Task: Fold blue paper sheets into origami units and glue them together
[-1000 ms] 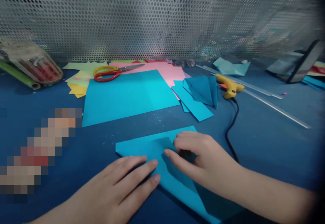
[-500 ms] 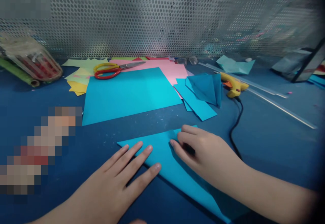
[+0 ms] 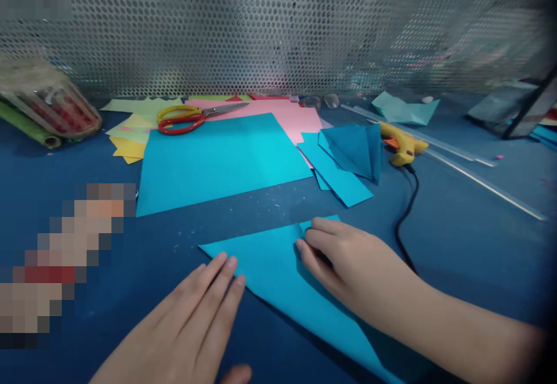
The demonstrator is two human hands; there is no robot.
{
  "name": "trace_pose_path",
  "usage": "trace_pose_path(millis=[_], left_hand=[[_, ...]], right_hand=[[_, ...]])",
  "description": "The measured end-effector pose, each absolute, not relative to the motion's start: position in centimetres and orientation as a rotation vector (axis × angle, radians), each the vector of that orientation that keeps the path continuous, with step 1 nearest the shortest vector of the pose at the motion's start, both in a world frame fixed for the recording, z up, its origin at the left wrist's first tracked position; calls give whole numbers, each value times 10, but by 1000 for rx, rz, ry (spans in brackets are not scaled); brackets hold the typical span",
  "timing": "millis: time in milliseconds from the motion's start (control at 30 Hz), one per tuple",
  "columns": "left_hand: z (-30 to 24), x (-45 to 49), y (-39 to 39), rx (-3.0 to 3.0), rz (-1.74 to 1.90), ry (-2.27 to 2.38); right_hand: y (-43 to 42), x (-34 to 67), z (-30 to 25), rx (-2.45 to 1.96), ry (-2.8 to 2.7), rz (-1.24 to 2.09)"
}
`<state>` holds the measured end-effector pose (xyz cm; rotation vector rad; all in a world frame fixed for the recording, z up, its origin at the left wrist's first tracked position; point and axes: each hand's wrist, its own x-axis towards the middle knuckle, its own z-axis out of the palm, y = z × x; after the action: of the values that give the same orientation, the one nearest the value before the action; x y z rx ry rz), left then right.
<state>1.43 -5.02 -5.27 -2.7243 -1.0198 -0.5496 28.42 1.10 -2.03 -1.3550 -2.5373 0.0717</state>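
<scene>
A folded sheet of blue paper [image 3: 270,262] lies in front of me, its pointed corner to the left. My left hand [image 3: 187,314] is open, fingers stretched out, with the fingertips resting on the lower left edge of the fold. The fingers of my right hand [image 3: 348,262] are curled closed at the sheet's upper edge, where a small bit of the paper stands up at the fingertips. That hand and forearm cover the right part of the sheet.
Farther back lie a flat blue sheet [image 3: 221,163], scissors [image 3: 187,118], pink paper [image 3: 300,120] and cut blue pieces [image 3: 348,158]. A yellow glue gun [image 3: 404,145] with a black cord and clear glue sticks [image 3: 483,184] are at right. A jar [image 3: 56,102] stands at left, before a perforated metal panel [image 3: 243,30].
My left hand has slid back left and down, its fingers drawing closer together at the paper's edge. My right hand stays at nearly the same spot.
</scene>
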Motion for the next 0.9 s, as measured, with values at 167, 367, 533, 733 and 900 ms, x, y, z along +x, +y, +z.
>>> trace_pose_path(millis=[167, 367, 533, 733, 900], left_hand=[[-57, 16, -58, -2680, -646, -1176], [-50, 5, -53, -2667, -409, -1080], [-51, 2, -53, -2642, -348, -1051], [-52, 4, -53, -2665, -403, -1131], [-52, 9, -55, -2650, -474, -1179]], right_hand=[[12, 285, -21, -1353, -2549, 64], [11, 285, -21, -1325, -2569, 18], [8, 283, -22, -1318, -2554, -50], [7, 282, -24, -1383, -2520, -184], [8, 284, -25, -1422, -2511, -133]])
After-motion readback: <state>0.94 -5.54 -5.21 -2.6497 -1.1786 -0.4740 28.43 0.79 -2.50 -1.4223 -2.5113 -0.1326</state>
